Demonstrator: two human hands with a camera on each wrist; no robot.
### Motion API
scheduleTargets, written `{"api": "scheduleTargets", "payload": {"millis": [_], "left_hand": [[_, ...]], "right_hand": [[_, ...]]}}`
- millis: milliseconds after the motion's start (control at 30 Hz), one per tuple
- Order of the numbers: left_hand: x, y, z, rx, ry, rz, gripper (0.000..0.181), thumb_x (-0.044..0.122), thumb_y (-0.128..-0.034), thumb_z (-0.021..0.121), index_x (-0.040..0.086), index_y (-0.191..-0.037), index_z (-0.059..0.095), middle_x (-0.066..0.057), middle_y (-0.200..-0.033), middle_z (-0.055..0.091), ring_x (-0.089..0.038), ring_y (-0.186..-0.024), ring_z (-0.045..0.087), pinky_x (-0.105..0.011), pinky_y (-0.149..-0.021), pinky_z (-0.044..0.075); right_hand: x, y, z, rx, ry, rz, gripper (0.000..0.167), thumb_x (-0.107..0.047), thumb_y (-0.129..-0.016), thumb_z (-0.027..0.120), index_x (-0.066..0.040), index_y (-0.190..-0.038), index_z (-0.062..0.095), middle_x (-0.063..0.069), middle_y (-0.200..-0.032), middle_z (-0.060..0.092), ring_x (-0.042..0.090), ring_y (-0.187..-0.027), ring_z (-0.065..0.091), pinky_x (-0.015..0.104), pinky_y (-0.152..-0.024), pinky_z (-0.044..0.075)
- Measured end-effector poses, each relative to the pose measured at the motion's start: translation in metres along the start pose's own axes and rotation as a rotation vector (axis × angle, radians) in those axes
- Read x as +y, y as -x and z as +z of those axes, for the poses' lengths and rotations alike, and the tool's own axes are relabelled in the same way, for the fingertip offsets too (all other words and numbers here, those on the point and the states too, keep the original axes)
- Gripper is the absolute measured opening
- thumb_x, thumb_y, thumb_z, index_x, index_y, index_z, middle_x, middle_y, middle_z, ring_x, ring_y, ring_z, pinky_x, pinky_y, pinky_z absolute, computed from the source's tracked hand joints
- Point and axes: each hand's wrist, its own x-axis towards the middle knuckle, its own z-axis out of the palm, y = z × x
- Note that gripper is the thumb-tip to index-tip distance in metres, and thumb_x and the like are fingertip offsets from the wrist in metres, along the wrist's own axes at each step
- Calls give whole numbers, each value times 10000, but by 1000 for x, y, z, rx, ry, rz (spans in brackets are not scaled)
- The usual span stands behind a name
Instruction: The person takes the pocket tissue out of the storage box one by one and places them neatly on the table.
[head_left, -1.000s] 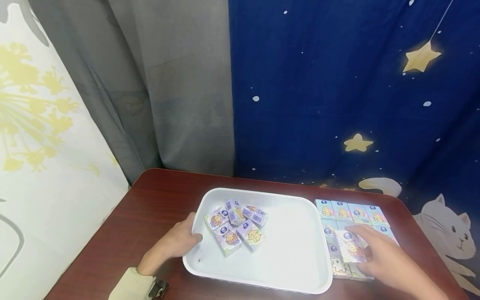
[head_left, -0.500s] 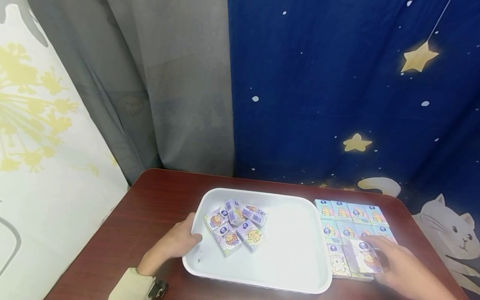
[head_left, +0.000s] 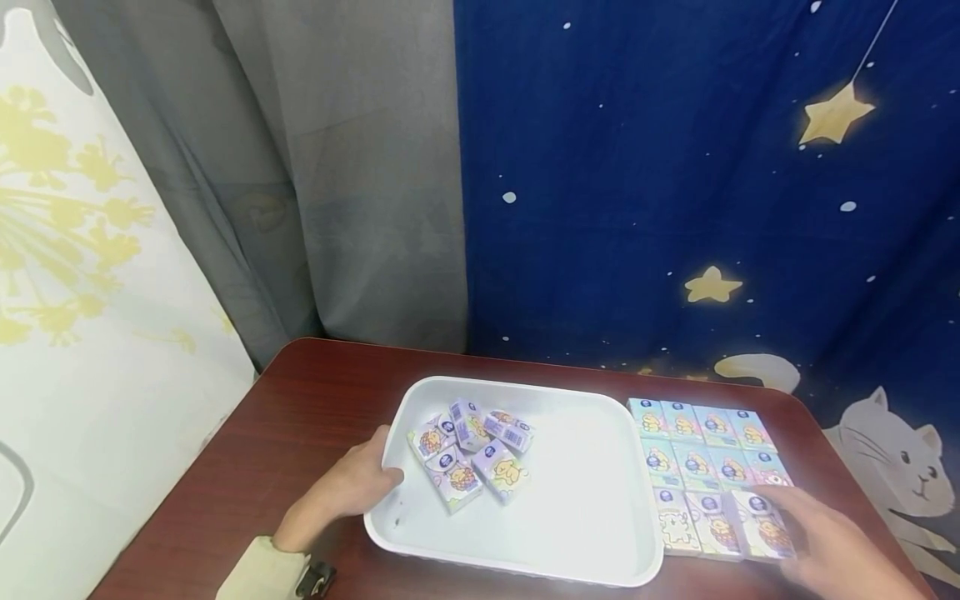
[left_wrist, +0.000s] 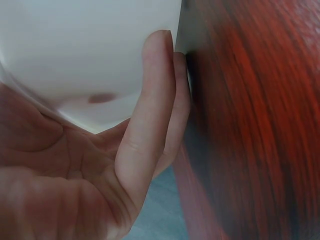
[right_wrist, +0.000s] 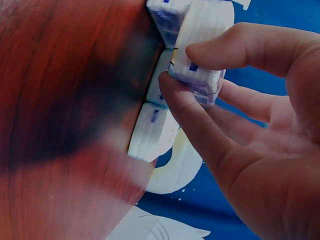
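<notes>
The right grip (head_left: 828, 533) pinches a lilac-and-white printed packet (head_left: 763, 529), thumb and fingers parted only by its thickness, at the right end of the nearest row. The other boxy pastel packets (head_left: 696, 467) lie packed side by side on the reddish wood-grained counter (head_left: 315, 396). The left grip (head_left: 360, 479) clasps the rim of a smooth, round-cornered white tray (head_left: 585, 475), just beside those rows; five loose packets (head_left: 501, 472) lie jumbled inside. Behind hang a grey curtain (head_left: 375, 167) and a starry blue curtain (head_left: 570, 250). I can't tell whether the pinched packet touches the counter.
</notes>
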Motion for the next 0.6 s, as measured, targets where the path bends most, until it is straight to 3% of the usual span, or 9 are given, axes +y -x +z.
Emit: {"api": "scheduleTargets", "payload": {"millis": [167,600], "left_hand": [[-1,0,0,0,3,2,541,14,-914,686,-59,-1416,500,-188,-1028,702,-259,-770,735,-434,-619,658],[-1,-1,0,0,-8,1,547,20,-915,690,-55,-1423,500,-193,-1053,707,-264,-793,737,-441,-641,660]], "right_hand": [[7,-1,2,31,48,-22,835,-12,-738,906,85,-1487,550,328,-1333,556,377,-1040,594,531,-854,592],[19,-8,7,-34,19,23,826,-81,-779,938,67,-1500,562,198,-1242,616,318,-1007,600,476,-827,584]]}}
